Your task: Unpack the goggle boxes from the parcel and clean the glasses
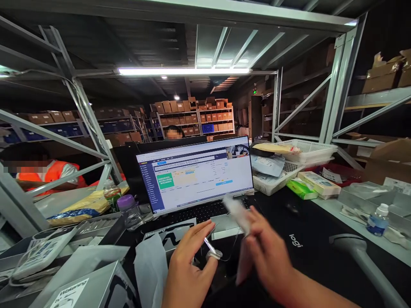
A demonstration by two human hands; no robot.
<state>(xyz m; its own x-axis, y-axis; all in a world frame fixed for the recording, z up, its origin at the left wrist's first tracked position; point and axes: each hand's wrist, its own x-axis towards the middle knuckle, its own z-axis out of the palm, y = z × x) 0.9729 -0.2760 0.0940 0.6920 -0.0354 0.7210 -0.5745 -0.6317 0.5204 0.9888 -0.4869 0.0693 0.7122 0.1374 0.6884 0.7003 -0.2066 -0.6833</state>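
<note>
In front of the laptop [195, 179], near edge of the black desk mat [308, 244], right hand [269, 256] pinches a blurred white packet [236, 211], long axis running far-left to near-right, far end sticking out past the fingertips. Left hand [189, 265] fingers closed on a thin silvery tool [210, 247] with a ring on the thumb, tool pointing far-left.

The laptop [195, 179] is standing on the black desk mat [298, 252] behind both hands, with a bottle [130, 211] sitting to its left, stacked white baskets [298, 164] lying to its right, and a small bottle [378, 219] standing farther right.
</note>
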